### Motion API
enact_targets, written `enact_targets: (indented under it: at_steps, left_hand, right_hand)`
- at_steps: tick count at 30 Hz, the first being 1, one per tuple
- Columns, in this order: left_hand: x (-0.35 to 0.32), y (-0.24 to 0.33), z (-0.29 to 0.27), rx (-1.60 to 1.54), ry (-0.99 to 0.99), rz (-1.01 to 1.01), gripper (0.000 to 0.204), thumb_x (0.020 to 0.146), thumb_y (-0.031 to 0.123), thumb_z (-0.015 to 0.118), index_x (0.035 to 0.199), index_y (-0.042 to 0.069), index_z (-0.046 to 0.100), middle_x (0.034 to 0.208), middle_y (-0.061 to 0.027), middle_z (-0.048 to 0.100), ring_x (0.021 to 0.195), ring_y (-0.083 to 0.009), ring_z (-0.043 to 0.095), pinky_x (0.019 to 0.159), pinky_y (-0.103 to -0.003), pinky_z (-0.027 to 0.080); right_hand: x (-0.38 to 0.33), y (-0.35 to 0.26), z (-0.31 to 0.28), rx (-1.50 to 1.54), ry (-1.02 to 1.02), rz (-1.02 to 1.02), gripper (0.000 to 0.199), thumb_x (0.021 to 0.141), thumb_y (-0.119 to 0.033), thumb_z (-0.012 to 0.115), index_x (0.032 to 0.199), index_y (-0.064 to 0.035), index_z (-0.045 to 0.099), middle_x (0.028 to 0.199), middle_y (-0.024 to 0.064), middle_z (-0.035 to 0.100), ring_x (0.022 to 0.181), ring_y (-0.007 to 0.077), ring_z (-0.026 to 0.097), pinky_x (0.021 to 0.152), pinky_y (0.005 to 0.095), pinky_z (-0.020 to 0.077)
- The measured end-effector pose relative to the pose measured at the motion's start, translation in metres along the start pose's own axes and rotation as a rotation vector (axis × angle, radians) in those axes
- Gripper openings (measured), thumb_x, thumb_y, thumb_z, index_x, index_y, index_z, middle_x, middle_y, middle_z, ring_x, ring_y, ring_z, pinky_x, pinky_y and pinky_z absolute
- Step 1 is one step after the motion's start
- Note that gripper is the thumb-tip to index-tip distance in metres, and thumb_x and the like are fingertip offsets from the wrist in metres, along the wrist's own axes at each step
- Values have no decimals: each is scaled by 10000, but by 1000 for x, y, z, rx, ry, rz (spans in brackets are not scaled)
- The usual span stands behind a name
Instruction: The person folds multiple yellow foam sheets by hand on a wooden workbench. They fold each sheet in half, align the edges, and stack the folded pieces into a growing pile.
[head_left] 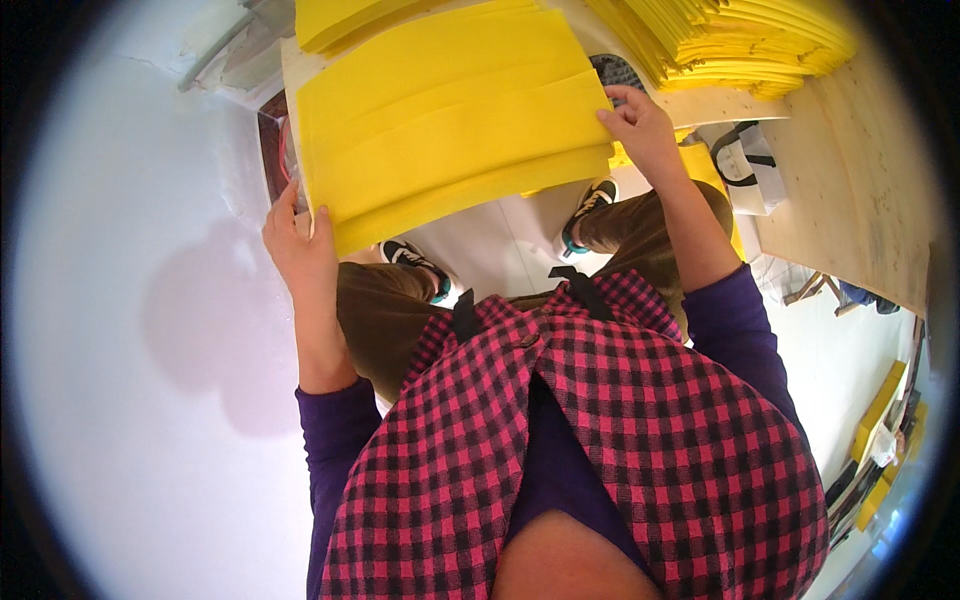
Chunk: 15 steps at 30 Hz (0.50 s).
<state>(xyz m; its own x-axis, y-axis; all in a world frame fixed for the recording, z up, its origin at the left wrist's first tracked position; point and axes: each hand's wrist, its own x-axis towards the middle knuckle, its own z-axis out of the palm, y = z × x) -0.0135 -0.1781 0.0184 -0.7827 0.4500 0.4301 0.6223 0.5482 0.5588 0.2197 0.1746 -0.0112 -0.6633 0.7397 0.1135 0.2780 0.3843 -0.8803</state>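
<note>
A wide yellow fabric sheet [450,120] lies spread in front of me, with creases across it and a folded or layered strip along its near edge. My left hand [303,245] is at its near left corner, thumb against the edge and fingers apart, reaching out just beyond the side. On the far right side, my right hand [643,125] pinches the sheet's right edge between thumb and fingers. Whether the sheet is one layer or several, I cannot tell. Its underside is hidden.
Thick stacks of folded yellow fabric [750,45] stand at the far right by a wooden panel [850,170]. More yellow fabric [350,20] lies beyond the sheet. A white bag with dark handles [755,170] is right of my knee. A white wall [160,250] rises on the left.
</note>
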Motion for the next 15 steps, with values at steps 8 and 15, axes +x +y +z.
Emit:
enact_targets:
  at_steps: [8, 15]
  left_hand:
    - [3, 84, 44, 55, -253, 429, 423, 904, 205, 552, 1314, 113, 509, 1388, -147, 462, 1347, -326, 345, 1106, -457, 261]
    - [1, 82, 79, 176, -403, 382, 474, 972, 338, 440, 1396, 127, 425, 1469, -137, 364, 1381, -316, 294, 1128, -470, 215]
  right_hand:
    - [1, -3, 1, 34, -13, 13, 324, 829, -155, 678, 1113, -21, 599, 666, 32, 605, 609, 84, 517, 584, 250, 432]
    - [-2, 1, 1, -3, 11, 20, 336, 827, -155, 678, 1122, -16, 596, 660, 24, 606, 608, 80, 518, 587, 247, 434]
